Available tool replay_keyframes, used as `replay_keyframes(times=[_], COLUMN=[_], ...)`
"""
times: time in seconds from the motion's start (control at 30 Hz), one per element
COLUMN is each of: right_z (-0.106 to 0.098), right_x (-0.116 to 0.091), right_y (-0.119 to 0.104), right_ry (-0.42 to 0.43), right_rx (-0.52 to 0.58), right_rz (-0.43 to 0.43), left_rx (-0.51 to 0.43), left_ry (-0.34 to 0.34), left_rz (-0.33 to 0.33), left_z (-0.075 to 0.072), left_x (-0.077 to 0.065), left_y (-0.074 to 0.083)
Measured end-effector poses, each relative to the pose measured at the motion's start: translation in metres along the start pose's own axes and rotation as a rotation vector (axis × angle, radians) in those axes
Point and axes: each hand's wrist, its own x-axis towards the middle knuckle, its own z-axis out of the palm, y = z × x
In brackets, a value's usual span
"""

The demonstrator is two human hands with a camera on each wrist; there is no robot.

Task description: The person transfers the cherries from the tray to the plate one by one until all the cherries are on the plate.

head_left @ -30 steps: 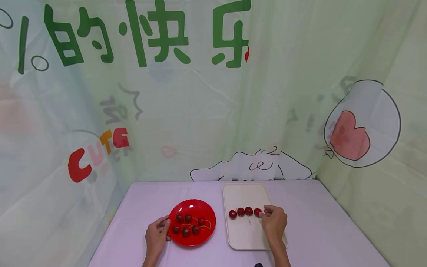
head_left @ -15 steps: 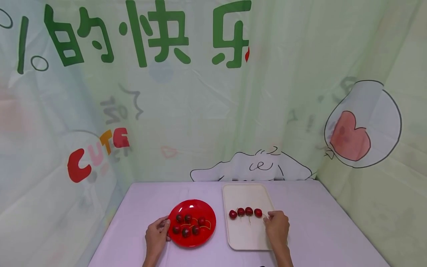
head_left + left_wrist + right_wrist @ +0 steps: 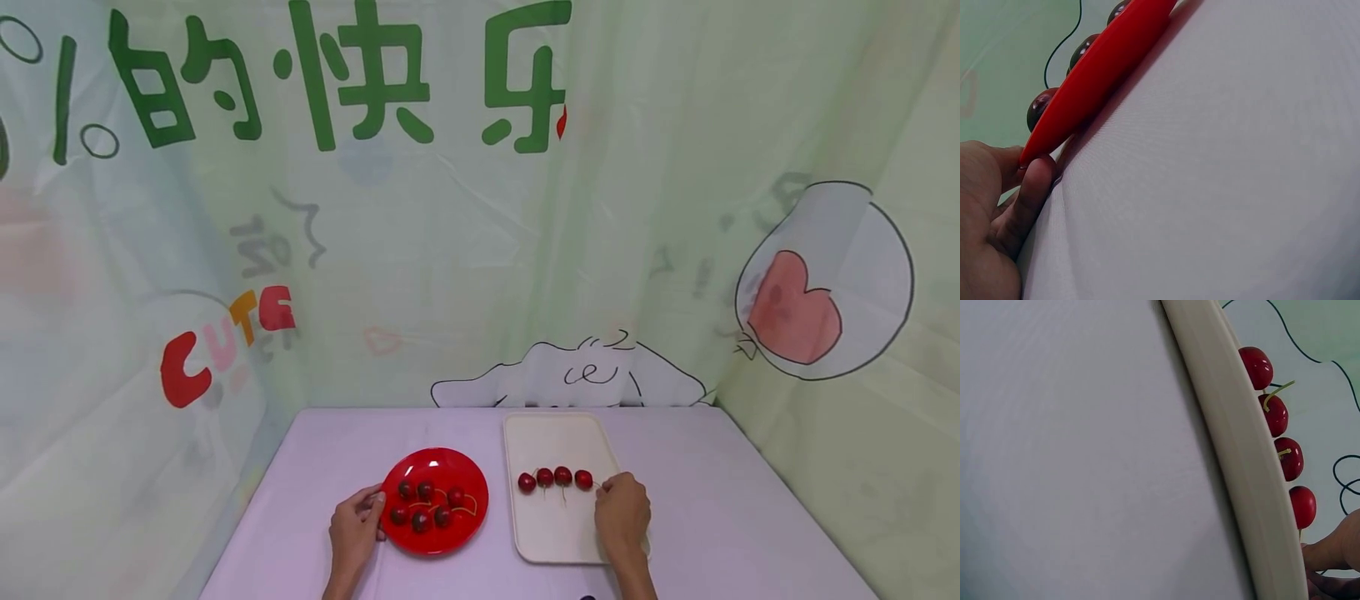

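Note:
On the left, a round red plate [image 3: 437, 542] bears several dark red cherries [image 3: 420, 522] with stems. My left hand [image 3: 352, 528] grips its left rim; in the left wrist view the thumb and a finger [image 3: 1036, 187] hold the plate's edge. To the right lies a cream rectangular tray [image 3: 551, 533] with a row of several bright red cherries across it. My right hand [image 3: 624, 513] is at the tray's right side, its fingertips pinching the stem end of the rightmost cherry [image 3: 583, 480]. That cherry [image 3: 1302, 507] sits apart from the hand in the right wrist view, its stem leading to the fingers.
Both dishes rest on a pale lilac tabletop [image 3: 697, 483], with a narrow gap between them. A printed cloth curtain [image 3: 420, 275] hangs behind and along both sides. A small dark object [image 3: 588, 597] shows at the bottom edge near the right forearm.
My right hand has drawn back to the right from the rightmost cherry to its stem end, and its fingers have curled in. The left hand and the plate stay put; the head view shifts slightly.

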Motion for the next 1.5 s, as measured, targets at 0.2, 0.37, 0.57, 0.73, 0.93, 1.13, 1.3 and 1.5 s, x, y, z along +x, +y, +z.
replay_keyframes(times=[0.2,0.37,0.57,0.73,0.93,1.13,1.3,1.5], right_z=[0.001,-0.001,-0.006,-0.007,-0.008,-0.012,-0.013,-0.013], right_x=[-0.001,-0.002,-0.003,-0.001,-0.003,-0.008,-0.006,0.0], right_y=[-0.001,-0.004,-0.003,0.001,0.0,-0.003,-0.001,0.005], right_ry=[0.018,0.019,0.04,0.046,0.048,0.042,0.028,0.027], right_rx=[-0.008,-0.004,0.039,0.038,0.053,0.07,0.097,0.137], right_rz=[0.011,0.026,0.014,0.027,0.057,0.094,0.114,0.125], left_rx=[-0.008,-0.007,0.003,0.004,0.003,0.005,0.01,0.008], left_ry=[0.001,0.005,0.01,0.007,0.006,0.003,0.005,0.013], left_rz=[-0.001,0.0,0.003,0.004,-0.008,-0.009,-0.001,-0.001], left_z=[0.001,0.001,0.001,0.001,0.001,0.0,0.0,0.001], left_x=[0.0,0.0,0.001,0.002,0.002,-0.001,-0.001,0.0], left_y=[0.001,0.001,0.0,0.0,0.0,0.001,0.001,0.001])
